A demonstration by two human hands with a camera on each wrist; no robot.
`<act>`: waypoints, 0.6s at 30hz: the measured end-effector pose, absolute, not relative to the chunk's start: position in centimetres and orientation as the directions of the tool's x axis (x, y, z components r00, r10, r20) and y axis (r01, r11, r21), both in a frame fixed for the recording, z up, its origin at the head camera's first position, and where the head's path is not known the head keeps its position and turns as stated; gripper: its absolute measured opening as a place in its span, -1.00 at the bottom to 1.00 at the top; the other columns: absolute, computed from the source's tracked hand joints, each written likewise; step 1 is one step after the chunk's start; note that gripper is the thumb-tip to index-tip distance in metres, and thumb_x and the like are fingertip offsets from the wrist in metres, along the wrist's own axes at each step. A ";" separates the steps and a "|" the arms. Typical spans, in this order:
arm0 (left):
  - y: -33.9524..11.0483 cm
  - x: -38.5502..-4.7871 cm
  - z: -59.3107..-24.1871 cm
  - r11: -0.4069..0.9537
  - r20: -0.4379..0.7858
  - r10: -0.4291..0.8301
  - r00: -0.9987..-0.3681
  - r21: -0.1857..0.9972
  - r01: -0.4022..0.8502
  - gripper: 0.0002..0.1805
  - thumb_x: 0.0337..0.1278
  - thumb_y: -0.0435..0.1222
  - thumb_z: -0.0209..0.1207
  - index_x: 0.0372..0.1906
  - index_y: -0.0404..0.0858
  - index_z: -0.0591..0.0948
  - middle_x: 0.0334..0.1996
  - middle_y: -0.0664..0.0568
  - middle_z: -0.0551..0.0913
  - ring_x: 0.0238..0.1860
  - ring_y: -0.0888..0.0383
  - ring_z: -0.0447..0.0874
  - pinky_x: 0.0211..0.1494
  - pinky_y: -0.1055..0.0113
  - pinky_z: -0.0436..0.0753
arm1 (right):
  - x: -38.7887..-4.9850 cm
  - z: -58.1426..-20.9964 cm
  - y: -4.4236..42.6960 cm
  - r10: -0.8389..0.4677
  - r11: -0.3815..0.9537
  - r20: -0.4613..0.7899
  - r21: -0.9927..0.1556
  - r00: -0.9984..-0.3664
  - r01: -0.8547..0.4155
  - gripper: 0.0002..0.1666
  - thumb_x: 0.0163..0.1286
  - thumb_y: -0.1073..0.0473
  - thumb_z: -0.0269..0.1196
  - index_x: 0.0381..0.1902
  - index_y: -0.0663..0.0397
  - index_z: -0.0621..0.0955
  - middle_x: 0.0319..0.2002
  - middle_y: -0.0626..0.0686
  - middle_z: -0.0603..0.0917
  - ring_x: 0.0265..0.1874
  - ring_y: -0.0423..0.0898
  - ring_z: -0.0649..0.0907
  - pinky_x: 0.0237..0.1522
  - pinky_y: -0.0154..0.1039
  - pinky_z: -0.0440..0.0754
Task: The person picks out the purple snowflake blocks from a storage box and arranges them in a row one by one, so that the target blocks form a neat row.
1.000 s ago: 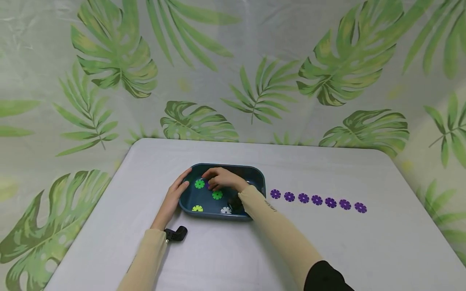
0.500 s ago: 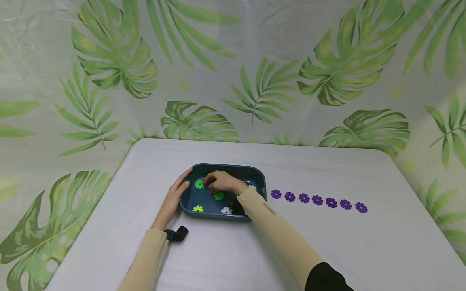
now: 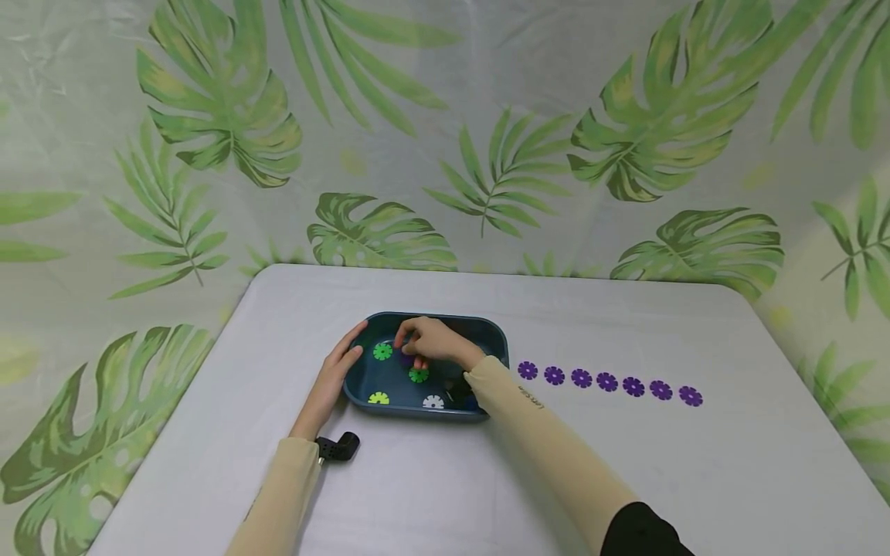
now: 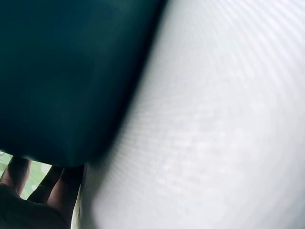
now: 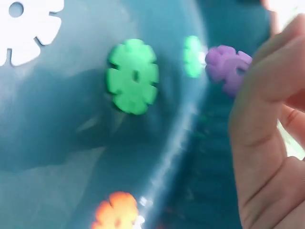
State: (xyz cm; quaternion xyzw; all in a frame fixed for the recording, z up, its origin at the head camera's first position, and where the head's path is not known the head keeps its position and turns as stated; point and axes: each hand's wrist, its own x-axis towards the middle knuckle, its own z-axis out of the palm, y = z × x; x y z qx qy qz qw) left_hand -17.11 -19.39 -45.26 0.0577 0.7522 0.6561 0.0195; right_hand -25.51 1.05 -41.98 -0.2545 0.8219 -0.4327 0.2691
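My left hand (image 3: 328, 382) holds the left end of a dark teal tray (image 3: 399, 411), thumb at the rim and fingers along the outside. In the left wrist view, its fingers (image 4: 62, 193) show past the tray's edge. My right hand (image 3: 439, 344) is inside the tray and pinches a purple flower-shaped disc (image 5: 226, 64), partly hidden behind a finger. Near it in the tray lie two green discs (image 3: 382, 351), a yellow disc (image 3: 378, 398) and a white disc (image 3: 433, 402). An orange disc (image 5: 116, 212) shows in the right wrist view.
Right of the tray, several purple discs (image 3: 607, 382) form a slightly slanting row on the white table (image 3: 445, 494). A leaf-patterned cloth (image 3: 514, 77) hangs behind the table. A black wrist camera (image 3: 338, 446) sits at my left wrist.
My right hand has shifted slightly right inside the tray, and the purple disc has moved with it. The left hand and the tray stay put.
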 end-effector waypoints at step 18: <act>-20.1 -18.2 -48.1 0.165 0.088 0.093 -0.992 0.981 0.102 -0.51 0.50 -0.18 -0.14 0.45 0.10 0.25 0.44 0.19 0.16 0.45 0.19 -0.07 0.45 0.00 -0.08 | -25.1 -39.4 20.6 -0.517 0.308 -0.186 -0.951 -0.835 0.021 -0.65 0.48 0.23 0.07 0.02 0.47 0.47 -0.41 0.10 0.52 -0.60 -0.16 0.49 -0.50 -0.34 0.56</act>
